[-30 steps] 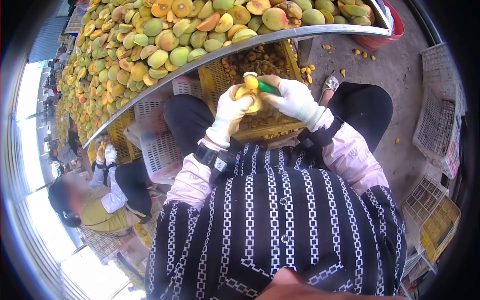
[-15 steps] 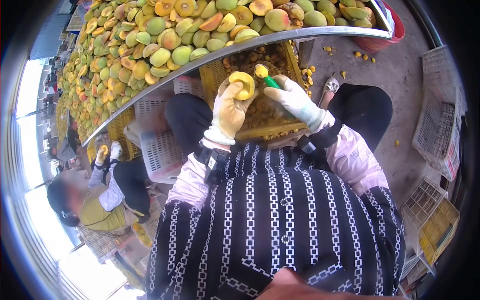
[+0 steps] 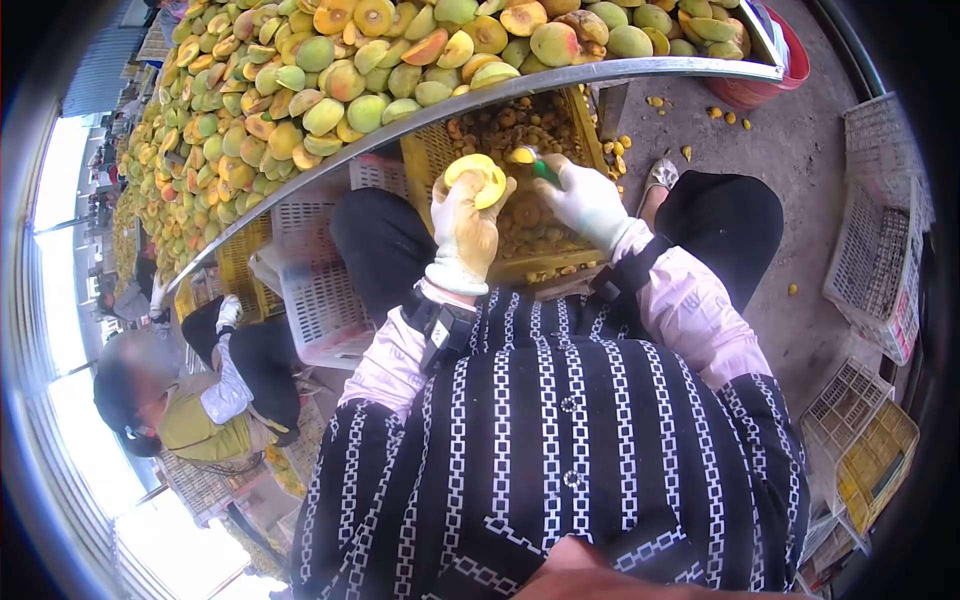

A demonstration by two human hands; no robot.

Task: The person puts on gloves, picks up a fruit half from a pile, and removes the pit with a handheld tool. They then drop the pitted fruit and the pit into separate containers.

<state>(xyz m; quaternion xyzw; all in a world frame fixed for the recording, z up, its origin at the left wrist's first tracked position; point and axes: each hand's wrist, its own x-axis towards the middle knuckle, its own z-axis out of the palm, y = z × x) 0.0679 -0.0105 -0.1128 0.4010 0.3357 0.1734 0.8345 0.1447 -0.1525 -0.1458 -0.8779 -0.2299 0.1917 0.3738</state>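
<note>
My left hand [image 3: 463,240], in a stained white glove, is closed around a yellow peach half [image 3: 480,166] with a hollow in its cut face. In my right hand [image 3: 588,205], also gloved, is a small pitting spoon [image 3: 545,172] with a green handle, its tip pointing up and left. Something yellow sits at the tip, too small to make out. A short gap separates the spoon from the peach half. Both hands are above a yellow crate [image 3: 428,155] that holds many brown pits and scraps.
A metal-edged table [image 3: 600,69] heaped with peach halves [image 3: 345,80] runs across the front. White crates [image 3: 330,305] stand left, with more crates [image 3: 870,270] at right. A red tub [image 3: 750,90] is at back right. A co-worker [image 3: 190,410] sits at left.
The peach half has turned in my left hand and tilted. My right hand has shifted slightly, the spoon's handle now more covered by fingers. The co-worker's arms have moved apart.
</note>
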